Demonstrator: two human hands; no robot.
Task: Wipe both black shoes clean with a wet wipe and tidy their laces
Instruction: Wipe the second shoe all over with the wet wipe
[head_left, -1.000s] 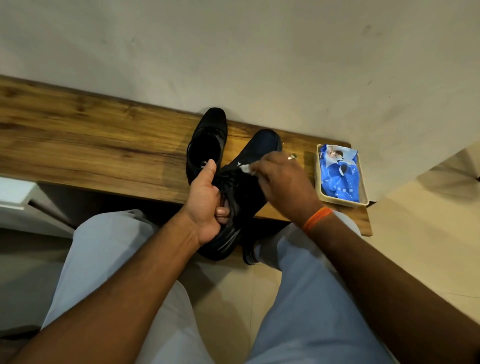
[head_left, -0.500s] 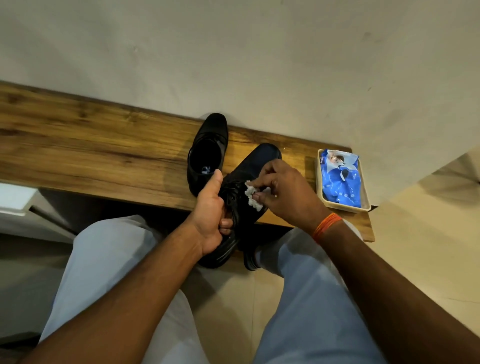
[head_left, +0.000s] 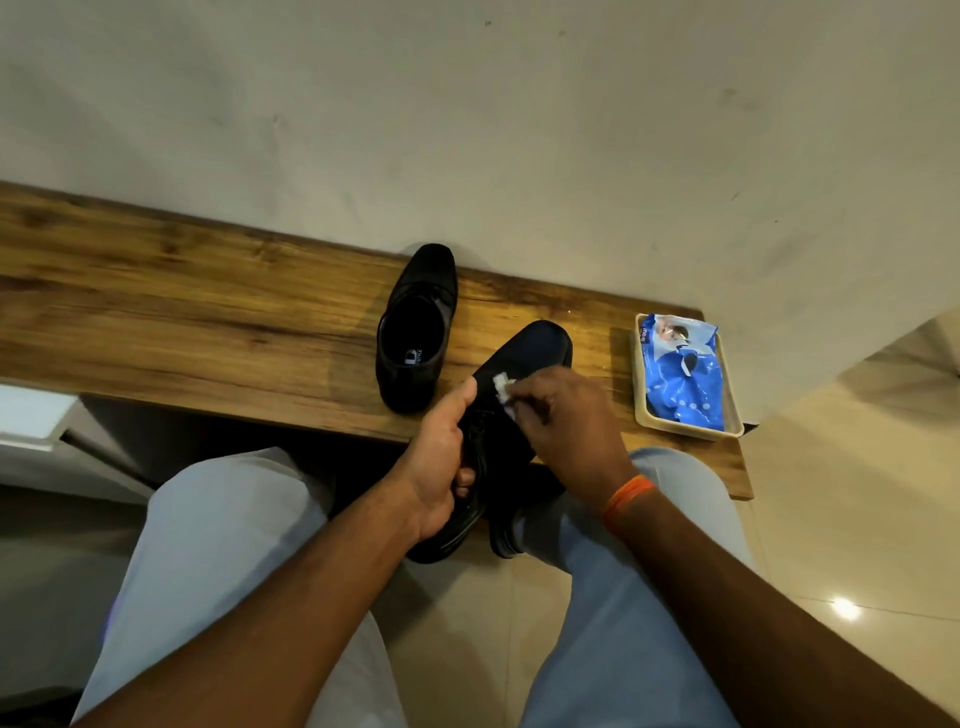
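Note:
One black shoe (head_left: 417, 332) stands on the wooden bench (head_left: 208, 322), toe toward the wall, its opening facing up. I hold the second black shoe (head_left: 535, 348) over the bench's front edge, toe pointing away. My left hand (head_left: 441, 462) grips it at the laced middle, thumb up along its side. My right hand (head_left: 563, 421) presses a crumpled white wet wipe (head_left: 503, 387) on the shoe's upper, just behind the toe. The heel hangs between my knees.
A blue pack of wipes (head_left: 683, 371) lies in a beige tray (head_left: 641, 415) at the bench's right end. A plain wall rises behind the bench. My knees in light trousers sit below, over a tiled floor.
My right hand has carried the wipe from the shoe's lace area up toward the toe. The left hand keeps its grip, and the other shoe has not moved.

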